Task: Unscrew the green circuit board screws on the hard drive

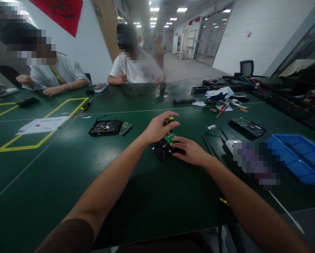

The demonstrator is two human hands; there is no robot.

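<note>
In the head view, a black hard drive [159, 150] with a green circuit board [168, 138] lies on the table in front of me. My left hand [157, 128] is closed around the yellow-and-black handle of a screwdriver [171, 119], which stands upright over the board. Its tip is too small to make out. My right hand [191, 151] grips the drive's right side, fingers on the board and thumb lower down, covering part of it.
Left of the drive sit an opened hard drive [106, 127] and a loose circuit board [126, 128]. To the right are another hard drive [247, 127], a blue tray [302, 158] and a cable [218, 130]. A red screwdriver [222, 111] lies farther back. Two people sit across the table.
</note>
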